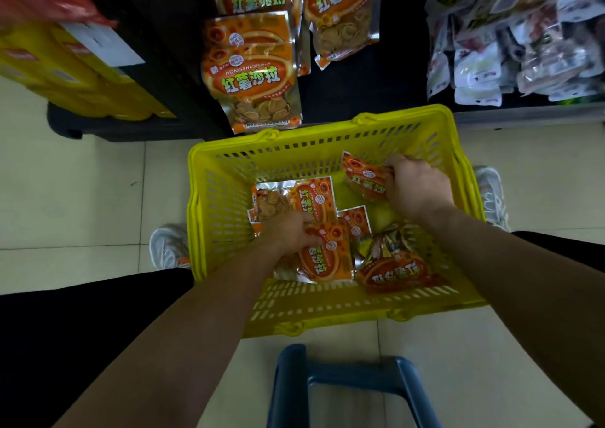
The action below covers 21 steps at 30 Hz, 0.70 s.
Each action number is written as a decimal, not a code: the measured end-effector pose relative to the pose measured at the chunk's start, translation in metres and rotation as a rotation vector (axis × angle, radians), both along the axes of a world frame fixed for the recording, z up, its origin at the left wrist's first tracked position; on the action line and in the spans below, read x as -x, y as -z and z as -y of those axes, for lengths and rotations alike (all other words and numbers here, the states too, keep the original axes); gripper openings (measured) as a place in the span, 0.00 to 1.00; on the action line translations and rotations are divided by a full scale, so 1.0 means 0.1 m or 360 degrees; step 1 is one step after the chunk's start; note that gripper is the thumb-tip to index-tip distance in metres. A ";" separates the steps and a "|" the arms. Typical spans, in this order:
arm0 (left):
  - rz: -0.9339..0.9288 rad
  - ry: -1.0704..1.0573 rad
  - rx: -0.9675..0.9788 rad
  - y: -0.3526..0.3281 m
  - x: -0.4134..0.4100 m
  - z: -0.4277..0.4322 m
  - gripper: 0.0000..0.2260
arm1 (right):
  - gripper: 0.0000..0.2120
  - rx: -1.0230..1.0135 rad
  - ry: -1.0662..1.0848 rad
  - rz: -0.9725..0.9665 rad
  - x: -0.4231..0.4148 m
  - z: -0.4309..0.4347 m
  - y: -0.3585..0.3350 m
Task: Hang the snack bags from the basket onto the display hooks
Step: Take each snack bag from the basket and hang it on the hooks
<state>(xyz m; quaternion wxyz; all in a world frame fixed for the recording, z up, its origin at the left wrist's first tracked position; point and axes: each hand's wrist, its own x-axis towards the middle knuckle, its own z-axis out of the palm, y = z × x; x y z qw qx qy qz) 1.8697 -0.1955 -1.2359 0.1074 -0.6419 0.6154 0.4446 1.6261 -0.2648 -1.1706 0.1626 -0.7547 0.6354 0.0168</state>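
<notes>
Hands [415, 185] hold two bags; perhaps four more in basket [229, 198].

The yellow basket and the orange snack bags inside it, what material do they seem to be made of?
Yellow basket: seemingly rigid moulded plastic, judging by its slotted walls and dull sheen. Orange snack bags: probably glossy printed foil film, silver at the edges, crinkled, with a clear window showing the chips.

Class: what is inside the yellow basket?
Inside the yellow basket lie several orange snack bags. The right hand grips one; the left hand covers others. Anything beneath them is hidden.
</notes>
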 end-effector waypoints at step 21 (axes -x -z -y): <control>-0.0111 -0.0472 0.0825 -2.63 -0.61 0.20 0.13 | 0.09 0.0068 -0.0393 -0.0292 -0.09 0.00 -2.37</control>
